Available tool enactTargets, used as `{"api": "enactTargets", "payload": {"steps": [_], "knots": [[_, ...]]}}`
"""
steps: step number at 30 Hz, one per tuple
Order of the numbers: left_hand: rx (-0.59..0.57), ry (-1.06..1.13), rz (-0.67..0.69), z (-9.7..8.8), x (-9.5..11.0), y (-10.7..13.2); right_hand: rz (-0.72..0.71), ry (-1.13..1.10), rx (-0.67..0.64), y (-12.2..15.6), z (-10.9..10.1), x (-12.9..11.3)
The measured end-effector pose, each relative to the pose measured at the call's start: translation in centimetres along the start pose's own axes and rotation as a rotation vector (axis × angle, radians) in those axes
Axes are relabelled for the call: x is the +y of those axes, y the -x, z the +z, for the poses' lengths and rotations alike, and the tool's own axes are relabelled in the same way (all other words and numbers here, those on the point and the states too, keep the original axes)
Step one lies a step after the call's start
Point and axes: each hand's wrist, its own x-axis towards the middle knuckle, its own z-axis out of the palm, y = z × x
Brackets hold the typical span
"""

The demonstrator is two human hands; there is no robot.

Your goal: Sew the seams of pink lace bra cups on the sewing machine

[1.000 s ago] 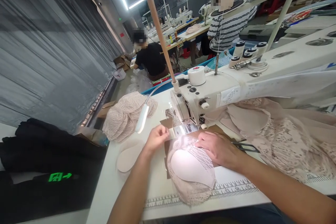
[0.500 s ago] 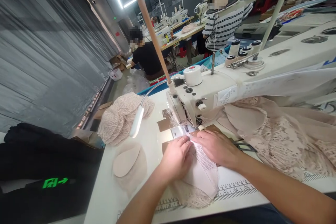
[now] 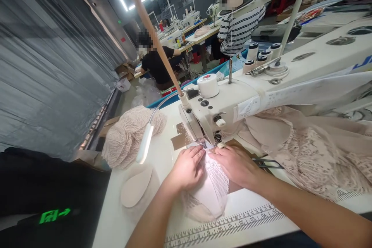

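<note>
A beige lace fabric piece [image 3: 217, 176] with a smooth cup-shaped panel lies under the lit needle area of a white sewing machine [image 3: 247, 97]. My left hand [image 3: 188, 166] presses on its left side, fingers together and bent over the cloth close to the presser foot. On the right side of the piece, my right hand [image 3: 235, 164] grips the edge, its fingertips beside the foot. Both thumbs are partly hidden. The lower end of the piece spreads loosely on the table toward me.
A stack of lace cups [image 3: 128, 135] and a smooth oval cup piece [image 3: 136, 188] lie left. A lamp [image 3: 145, 143] bends over the table. Lace garments [image 3: 305, 143] are heaped right. A printed ruler [image 3: 232, 223] runs along the front edge. Two people work behind.
The lace piece has slid a little farther toward the needle, and more of the ruler shows below it. Both hands moved along with it. The whole view has shifted slightly.
</note>
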Motion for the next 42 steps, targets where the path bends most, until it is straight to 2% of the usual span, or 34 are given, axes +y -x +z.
{"api": "enactTargets", "payload": {"steps": [6,9,12,16,18,22,26,30,35,42], "knots": [[-0.043,0.001,0.054,-0.4,-1.5,-0.3,-0.045,-0.041,0.006,0.1,-0.1,0.3],[0.066,0.021,0.047,-0.3,-0.8,0.6,-0.031,-0.139,0.059,0.2,0.0,0.7],[0.202,0.102,0.022,0.1,1.0,1.8,-0.01,-0.198,0.133,0.4,0.3,1.1],[0.246,0.094,-0.05,1.2,2.9,2.5,-0.006,-0.222,0.143,0.4,0.2,1.1],[0.278,0.105,-0.063,1.7,3.0,2.6,0.002,-0.229,0.126,0.4,0.0,1.1],[0.324,0.272,-0.092,1.9,2.4,3.1,-0.003,-0.264,0.072,0.5,-1.0,0.9],[0.327,0.377,-0.094,1.7,1.8,3.6,-0.086,-0.303,-0.044,1.2,-2.2,0.1],[0.333,0.373,0.016,1.8,1.7,3.8,-0.207,-0.138,-0.141,2.8,-2.2,-1.1],[0.25,0.158,0.137,1.8,2.1,3.9,-0.198,-0.06,-0.059,5.1,-0.9,-1.7],[0.143,-0.007,0.138,2.2,2.4,4.0,-0.195,-0.07,0.001,5.6,-0.6,-1.6]]}}
